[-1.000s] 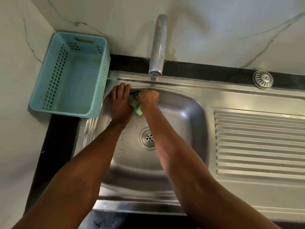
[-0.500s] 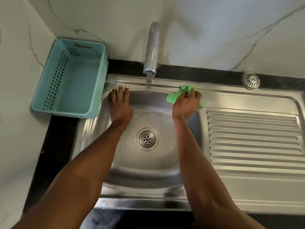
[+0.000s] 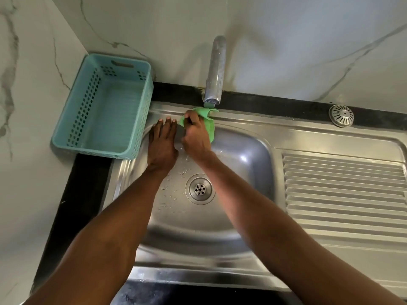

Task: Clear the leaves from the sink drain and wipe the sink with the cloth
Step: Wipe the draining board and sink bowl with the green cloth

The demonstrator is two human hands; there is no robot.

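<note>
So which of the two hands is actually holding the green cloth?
The right hand grips the green cloth at the sink's back rim, under the tap. The left hand lies flat beside it, holding nothing.

Single head view, steeply downward, close above sink, facing wall.

Teal basket, tap, strainer

left grip flat, fingers straight; right grip curled.
</note>
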